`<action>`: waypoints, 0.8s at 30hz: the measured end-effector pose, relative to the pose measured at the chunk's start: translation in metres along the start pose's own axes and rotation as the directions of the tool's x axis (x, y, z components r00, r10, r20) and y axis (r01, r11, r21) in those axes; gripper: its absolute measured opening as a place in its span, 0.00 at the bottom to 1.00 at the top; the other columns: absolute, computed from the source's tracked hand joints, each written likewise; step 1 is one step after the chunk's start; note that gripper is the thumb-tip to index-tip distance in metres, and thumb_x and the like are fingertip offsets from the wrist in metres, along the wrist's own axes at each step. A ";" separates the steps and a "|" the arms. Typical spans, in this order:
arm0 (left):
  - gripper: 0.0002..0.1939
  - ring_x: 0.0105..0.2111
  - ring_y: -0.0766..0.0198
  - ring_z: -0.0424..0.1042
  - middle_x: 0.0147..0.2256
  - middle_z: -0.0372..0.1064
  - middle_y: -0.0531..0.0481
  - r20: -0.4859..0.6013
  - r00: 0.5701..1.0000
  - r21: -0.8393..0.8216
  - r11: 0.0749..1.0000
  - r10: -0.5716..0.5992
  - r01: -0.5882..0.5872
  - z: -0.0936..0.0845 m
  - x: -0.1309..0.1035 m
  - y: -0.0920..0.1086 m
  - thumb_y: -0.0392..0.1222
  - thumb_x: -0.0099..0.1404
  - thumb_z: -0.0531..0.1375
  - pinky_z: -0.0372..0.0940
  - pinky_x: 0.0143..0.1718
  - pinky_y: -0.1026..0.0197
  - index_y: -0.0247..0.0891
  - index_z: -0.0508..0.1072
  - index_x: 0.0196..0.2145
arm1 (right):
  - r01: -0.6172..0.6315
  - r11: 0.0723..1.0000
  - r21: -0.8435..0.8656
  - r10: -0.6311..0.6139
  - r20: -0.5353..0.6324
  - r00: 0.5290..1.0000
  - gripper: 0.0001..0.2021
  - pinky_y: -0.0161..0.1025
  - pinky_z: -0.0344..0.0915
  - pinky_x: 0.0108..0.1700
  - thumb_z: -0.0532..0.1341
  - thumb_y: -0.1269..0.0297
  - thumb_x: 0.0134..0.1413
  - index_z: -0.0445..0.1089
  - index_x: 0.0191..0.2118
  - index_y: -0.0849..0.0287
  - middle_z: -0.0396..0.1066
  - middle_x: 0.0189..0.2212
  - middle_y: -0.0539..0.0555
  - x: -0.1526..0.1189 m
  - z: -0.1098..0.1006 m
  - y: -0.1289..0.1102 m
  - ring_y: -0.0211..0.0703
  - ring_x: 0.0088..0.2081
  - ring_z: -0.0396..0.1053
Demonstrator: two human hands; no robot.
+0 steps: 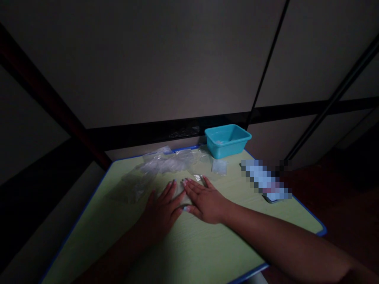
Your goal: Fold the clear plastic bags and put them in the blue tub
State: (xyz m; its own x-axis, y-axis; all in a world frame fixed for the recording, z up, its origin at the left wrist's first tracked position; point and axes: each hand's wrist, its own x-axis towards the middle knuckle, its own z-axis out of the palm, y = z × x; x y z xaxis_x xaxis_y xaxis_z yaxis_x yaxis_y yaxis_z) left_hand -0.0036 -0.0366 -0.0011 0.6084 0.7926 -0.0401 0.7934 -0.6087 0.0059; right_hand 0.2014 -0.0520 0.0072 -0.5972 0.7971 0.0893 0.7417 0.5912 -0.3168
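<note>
My left hand (162,210) lies flat on the table top with its fingers spread. Close beside it, my right hand (207,202) is flat too, fingers stretched out, the fingertips of both hands almost meeting. Under and between the fingers shows a pale, whitish flat piece (178,190), perhaps a small plastic bag; most of it is covered. Just beyond the hands spreads a pile of clear plastic bags (174,162). A small clear bag with something white and flat inside (219,167) rests to the right of the pile.
A turquoise plastic basin (229,149) stands at the table's back right corner. A blurred-out phone-like object (266,181) lies near the right edge. The pale green table (201,252) has a blue rim, and behind it rises a dim panelled cabinet front (166,67).
</note>
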 end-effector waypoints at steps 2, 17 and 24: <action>0.25 0.65 0.44 0.43 0.66 0.40 0.39 0.004 1.000 -0.005 1.000 -0.003 0.003 -0.001 0.000 0.000 0.45 0.70 0.47 0.48 0.54 0.29 0.46 0.54 0.63 | -0.023 1.000 -0.001 0.023 0.001 1.000 0.34 0.61 0.28 0.64 0.44 0.48 0.65 0.43 0.66 0.70 0.42 0.65 0.66 0.002 0.003 0.002 0.50 0.67 0.40; 0.27 0.64 0.40 0.43 0.65 0.44 0.34 -0.012 1.000 0.050 0.999 -0.010 0.011 -0.001 -0.005 -0.001 0.46 0.68 0.50 0.50 0.55 0.34 0.45 0.55 0.63 | -0.031 0.999 0.016 0.031 -0.014 0.999 0.37 0.59 0.29 0.64 0.44 0.45 0.63 0.42 0.67 0.70 0.38 0.66 0.67 -0.004 0.005 0.003 0.51 0.67 0.36; 0.26 0.64 0.40 0.43 0.65 0.41 0.33 0.010 1.000 0.077 0.997 -0.023 0.022 0.004 -0.005 -0.004 0.48 0.69 0.50 0.50 0.56 0.34 0.43 0.56 0.63 | 0.078 0.995 0.067 -0.082 0.063 0.995 0.36 0.60 0.29 0.64 0.48 0.45 0.62 0.40 0.68 0.64 0.40 0.66 0.65 -0.017 -0.003 0.000 0.50 0.67 0.39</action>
State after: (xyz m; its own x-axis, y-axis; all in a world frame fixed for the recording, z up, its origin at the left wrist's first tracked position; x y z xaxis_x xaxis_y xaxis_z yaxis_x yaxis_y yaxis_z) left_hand -0.0097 -0.0382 -0.0048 0.5899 0.8059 -0.0497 0.8027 -0.5920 -0.0719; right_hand 0.2125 -0.0657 0.0084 -0.6743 0.7364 0.0557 0.6707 0.6422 -0.3712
